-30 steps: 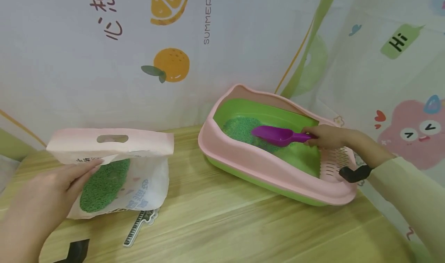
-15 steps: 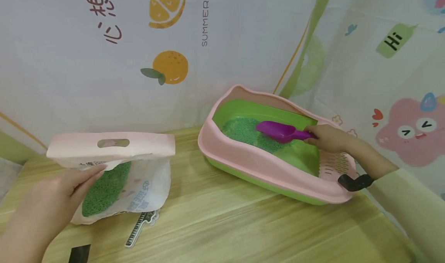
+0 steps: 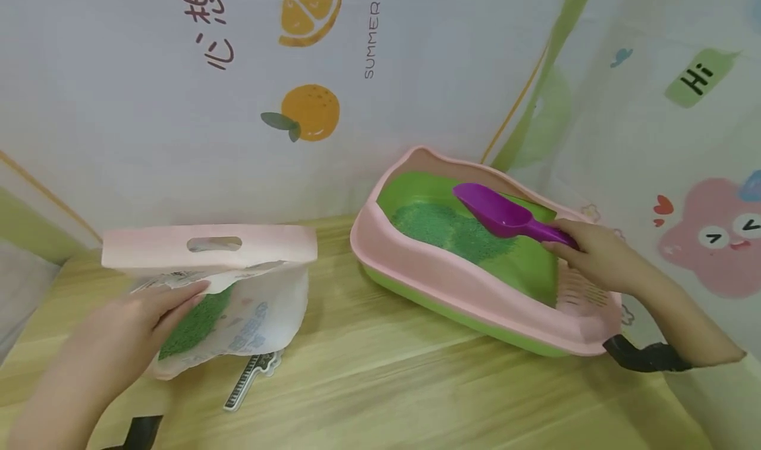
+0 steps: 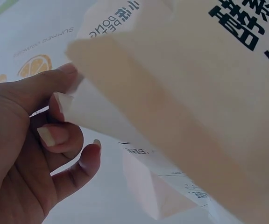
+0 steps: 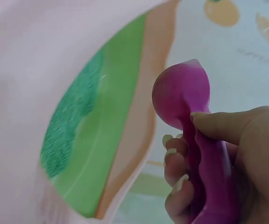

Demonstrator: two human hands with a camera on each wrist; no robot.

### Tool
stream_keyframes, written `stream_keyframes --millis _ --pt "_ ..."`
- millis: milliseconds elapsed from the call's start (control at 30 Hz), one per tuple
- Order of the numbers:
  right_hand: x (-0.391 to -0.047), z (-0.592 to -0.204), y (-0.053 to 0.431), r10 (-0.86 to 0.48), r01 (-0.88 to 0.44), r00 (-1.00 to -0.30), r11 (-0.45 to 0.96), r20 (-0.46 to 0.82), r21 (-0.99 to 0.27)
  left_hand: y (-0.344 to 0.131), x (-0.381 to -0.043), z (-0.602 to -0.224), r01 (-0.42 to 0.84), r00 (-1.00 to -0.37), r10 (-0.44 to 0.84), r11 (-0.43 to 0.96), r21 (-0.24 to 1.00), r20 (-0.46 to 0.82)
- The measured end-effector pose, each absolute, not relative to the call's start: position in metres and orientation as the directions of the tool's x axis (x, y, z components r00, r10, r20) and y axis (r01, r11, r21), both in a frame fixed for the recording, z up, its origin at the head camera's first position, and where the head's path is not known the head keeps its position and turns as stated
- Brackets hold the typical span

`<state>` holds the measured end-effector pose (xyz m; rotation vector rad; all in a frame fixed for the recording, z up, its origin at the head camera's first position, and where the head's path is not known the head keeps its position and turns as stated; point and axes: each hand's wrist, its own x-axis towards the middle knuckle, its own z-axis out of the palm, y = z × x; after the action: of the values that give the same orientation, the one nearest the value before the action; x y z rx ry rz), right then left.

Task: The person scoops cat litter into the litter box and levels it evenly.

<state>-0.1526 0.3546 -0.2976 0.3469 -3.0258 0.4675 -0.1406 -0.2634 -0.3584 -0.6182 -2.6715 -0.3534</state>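
In the head view my left hand (image 3: pixel 131 331) pinches the edge of a pale pink bag (image 3: pixel 143 248) with a cut-out handle. Green granules (image 3: pixel 196 328) show in the bag's white opening. The left wrist view has thumb and index finger on the bag's edge, other fingers loosely bent. My right hand (image 3: pixel 600 255) grips a purple scoop (image 3: pixel 496 213) by its handle, fingers wrapped round it in the right wrist view. Its bowl hangs over a litter box (image 3: pixel 452 285) with a pink rim and green base; no granules are visible in it. More green granules (image 3: pixel 431 222) lie spread in the box.
A small black-and-white comb-like item (image 3: pixel 250 380) lies partly under the bag on the wooden table (image 3: pixel 380 384). A printed curtain (image 3: pixel 416 60) stands behind, close to the litter box. A slotted pink step (image 3: pixel 585 291) forms the box's right end.
The scoop has lifted from the granules and moved back towards the right, its bowl now tipped up. My left hand still pinches the bag. The whole view has shifted slightly.
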Motion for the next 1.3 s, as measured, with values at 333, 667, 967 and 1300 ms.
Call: stream_keyframes --millis 333,667,967,1300 --pt "-0.111 -0.284 0.323 -0.268 -0.328 -0.936 0.899 0.227 -0.290 -0.258 -0.141 -0.358 0.494 -0.813 0.398 0.857 0.145 0.425" --pt "-0.080 -0.283 0.289 -0.332 -0.413 -0.891 0.877 0.308 -0.248 -0.253 -0.135 -0.361 0.504 -0.794 0.415 0.858 0.100 0.444" --pt "-0.065 -0.295 0.258 -0.386 -0.448 -0.884 0.860 0.263 -0.245 -0.247 -0.133 -0.369 0.568 -0.722 0.459 0.821 0.065 0.517" --pt "-0.069 -0.322 0.225 -0.409 -0.466 -0.860 0.873 0.306 -0.145 -0.246 -0.129 -0.372 0.564 -0.734 0.444 0.820 0.096 0.514"
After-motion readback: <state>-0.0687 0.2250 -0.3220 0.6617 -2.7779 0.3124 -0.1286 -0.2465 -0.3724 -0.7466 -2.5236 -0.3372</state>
